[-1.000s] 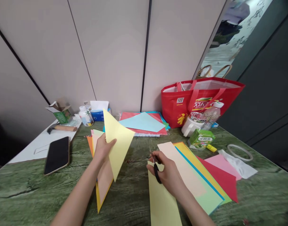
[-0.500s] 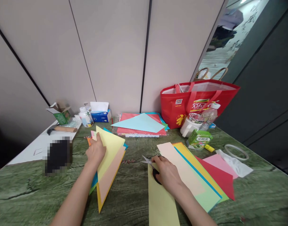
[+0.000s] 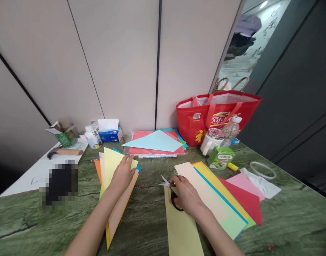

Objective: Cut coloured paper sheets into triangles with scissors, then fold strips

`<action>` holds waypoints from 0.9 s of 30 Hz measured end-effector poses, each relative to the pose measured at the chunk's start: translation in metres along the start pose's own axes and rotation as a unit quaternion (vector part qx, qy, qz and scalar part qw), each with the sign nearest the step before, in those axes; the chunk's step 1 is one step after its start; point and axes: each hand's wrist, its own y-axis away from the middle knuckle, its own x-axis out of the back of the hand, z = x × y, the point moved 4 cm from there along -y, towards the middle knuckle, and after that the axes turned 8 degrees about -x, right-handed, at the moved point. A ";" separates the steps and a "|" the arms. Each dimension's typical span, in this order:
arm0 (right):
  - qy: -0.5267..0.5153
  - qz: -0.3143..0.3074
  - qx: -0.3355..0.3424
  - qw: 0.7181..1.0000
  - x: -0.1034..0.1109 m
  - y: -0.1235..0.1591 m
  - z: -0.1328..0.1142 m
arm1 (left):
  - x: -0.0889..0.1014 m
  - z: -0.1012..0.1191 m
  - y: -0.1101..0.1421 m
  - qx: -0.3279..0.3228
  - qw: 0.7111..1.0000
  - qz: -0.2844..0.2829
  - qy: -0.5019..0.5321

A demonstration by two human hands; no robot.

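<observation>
Two hands work on the green table [image 3: 152,227]: the left hand [image 3: 122,175] lies flat, fingers spread, on the yellow triangle [image 3: 112,167] topping a paper stack, the right hand [image 3: 185,193] grips scissors [image 3: 171,193] over a yellow strip [image 3: 180,231], near the open red tote bag [image 3: 219,113].

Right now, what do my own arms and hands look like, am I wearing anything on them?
Both forearms are bare as far as the picture shows: no sleeves, gloves, watch or bracelet in view. The left hand and right hand show no rings that can be made out. Fingernails look short and unpainted, though they are small in the picture.
</observation>
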 end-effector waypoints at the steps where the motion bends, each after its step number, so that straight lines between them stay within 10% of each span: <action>1: -0.002 -0.004 -0.001 1.000 0.000 -0.001 0.000 | -0.002 0.005 -0.004 -0.023 1.000 0.001 0.003; 13: 0.030 0.013 -0.007 0.999 -0.002 -0.005 0.007 | -0.034 0.024 -0.096 -0.160 0.983 0.020 -0.086; 27: 0.080 0.017 0.058 0.995 0.040 0.019 0.000 | -0.055 0.012 -0.110 -0.194 0.963 -0.102 -0.158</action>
